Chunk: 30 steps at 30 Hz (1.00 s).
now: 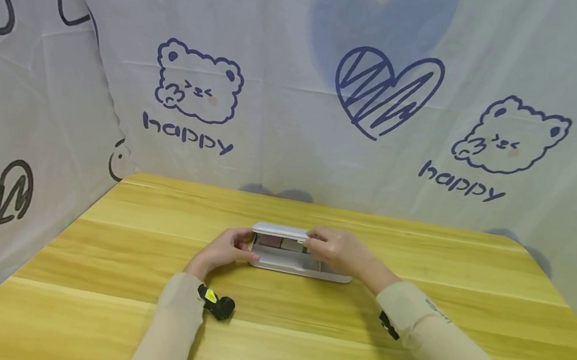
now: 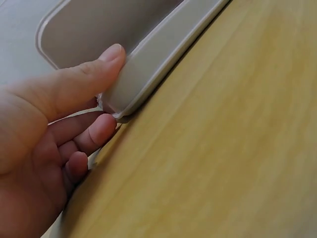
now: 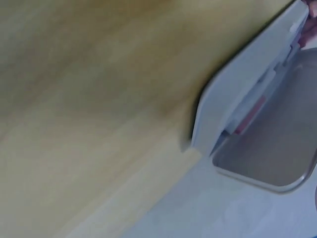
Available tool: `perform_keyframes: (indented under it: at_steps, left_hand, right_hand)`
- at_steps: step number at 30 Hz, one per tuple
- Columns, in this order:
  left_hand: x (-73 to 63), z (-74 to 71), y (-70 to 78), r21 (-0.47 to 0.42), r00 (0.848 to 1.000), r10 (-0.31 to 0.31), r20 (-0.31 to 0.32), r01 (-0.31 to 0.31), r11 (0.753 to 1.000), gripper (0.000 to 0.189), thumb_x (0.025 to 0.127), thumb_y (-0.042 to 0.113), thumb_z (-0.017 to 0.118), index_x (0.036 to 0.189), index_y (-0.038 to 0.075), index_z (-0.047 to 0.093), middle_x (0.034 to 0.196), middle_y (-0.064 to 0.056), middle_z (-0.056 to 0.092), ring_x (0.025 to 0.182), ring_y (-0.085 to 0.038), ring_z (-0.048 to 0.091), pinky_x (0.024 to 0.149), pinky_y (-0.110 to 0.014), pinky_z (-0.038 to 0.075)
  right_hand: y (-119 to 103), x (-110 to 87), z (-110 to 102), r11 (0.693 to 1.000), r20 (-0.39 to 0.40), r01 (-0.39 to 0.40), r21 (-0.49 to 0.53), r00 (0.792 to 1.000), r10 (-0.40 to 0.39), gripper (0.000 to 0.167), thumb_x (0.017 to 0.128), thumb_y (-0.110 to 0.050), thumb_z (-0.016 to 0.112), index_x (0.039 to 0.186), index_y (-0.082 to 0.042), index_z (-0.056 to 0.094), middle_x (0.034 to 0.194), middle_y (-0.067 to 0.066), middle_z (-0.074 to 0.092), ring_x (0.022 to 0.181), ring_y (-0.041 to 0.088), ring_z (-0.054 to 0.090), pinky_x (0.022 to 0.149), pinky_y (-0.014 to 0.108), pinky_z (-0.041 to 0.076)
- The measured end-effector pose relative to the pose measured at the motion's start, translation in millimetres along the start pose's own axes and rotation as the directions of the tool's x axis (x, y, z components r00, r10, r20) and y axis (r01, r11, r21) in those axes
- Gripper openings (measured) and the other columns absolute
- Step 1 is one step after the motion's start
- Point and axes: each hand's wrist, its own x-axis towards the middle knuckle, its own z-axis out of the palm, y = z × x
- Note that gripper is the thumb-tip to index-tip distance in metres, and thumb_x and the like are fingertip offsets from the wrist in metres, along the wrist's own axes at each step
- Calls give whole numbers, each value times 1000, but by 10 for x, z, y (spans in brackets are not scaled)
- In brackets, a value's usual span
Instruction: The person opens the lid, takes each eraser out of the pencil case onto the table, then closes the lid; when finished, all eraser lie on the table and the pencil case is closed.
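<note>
A long, light grey hinged case sits on the table with its lid partly raised. My left hand grips the case's left end. In the left wrist view, the thumb of that hand presses on the side wall, and the fingers curl by the lower corner. At the right part of the lid's front edge, my right hand pinches the lid. Compartments and a reddish piece show inside in the right wrist view, where nearly all of the right hand is out of frame.
The wooden table extends around the case on every side. A white cloth with drawn bears and hearts hangs behind it, and another cloth hangs at the left. Both sleeved wrists carry small black cameras.
</note>
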Motion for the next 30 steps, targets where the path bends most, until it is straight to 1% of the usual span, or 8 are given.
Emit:
perform_keyframes:
  at_steps: [3,7,12,16,21,25,27,30]
  left_hand:
    - [-5,4,10,-7,1000,-14,-13,14,1000,70,74,6,72,130,-11,35,92,-13,55,70,-14,47,62,-24,40]
    - [-16,1,35,-24,1000,-20,-24,20,1000,69,73,4,72,130,-10,36,103,-17,55,69,-14,48,63,-24,40]
    - [-78,-2,163,-44,1000,-21,-24,20,999,66,73,-2,70,128,-15,35,101,-23,54,68,-14,49,62,-24,40]
    - [-121,0,262,-47,999,-24,-23,22,999,63,73,-5,68,126,-17,36,97,-26,54,67,-13,49,62,-24,40]
    - [-85,-3,174,-51,999,-27,-30,25,998,65,72,-3,70,127,-14,37,93,-22,56,66,-13,49,60,-24,40]
    - [-26,-3,49,-46,999,-33,-41,31,998,67,71,0,72,128,-10,40,90,-16,57,65,-12,48,58,-23,39]
    - [-13,-1,26,-40,999,-30,-44,28,999,66,71,0,73,128,-10,40,87,-14,57,65,-13,49,58,-23,39]
    - [-2,3,11,-35,998,-26,-50,24,999,66,70,0,73,127,-9,42,82,-11,57,64,-12,49,57,-22,39]
  right_hand:
    - [37,-18,-60,999,17,2,-48,1000,-1,30,63,5,72,91,-1,64,86,14,61,69,20,61,64,23,49]
    - [88,-58,-171,990,86,-2,-139,996,14,37,68,3,68,103,-7,64,92,15,62,77,24,61,65,30,50]
    - [139,-111,-304,983,146,-87,-159,983,111,42,67,2,71,106,-12,64,97,17,61,82,28,61,62,33,50]
    - [177,-179,-381,977,105,-191,-93,974,201,38,64,4,74,99,-9,67,96,18,60,79,29,61,61,33,50]
    - [232,-298,-422,957,8,-291,-21,957,291,25,64,9,72,87,-1,68,92,18,60,75,29,59,58,33,49]
    - [273,-387,-421,931,-74,-364,-4,929,363,20,63,11,73,80,0,66,87,15,60,73,26,58,58,32,49]
    - [285,-430,-419,910,-113,-415,15,903,414,20,64,12,72,78,0,66,84,13,59,70,24,57,57,32,48]
    - [295,-488,-415,864,-144,-501,56,852,503,19,65,14,70,77,0,65,80,10,58,66,20,55,53,29,47]
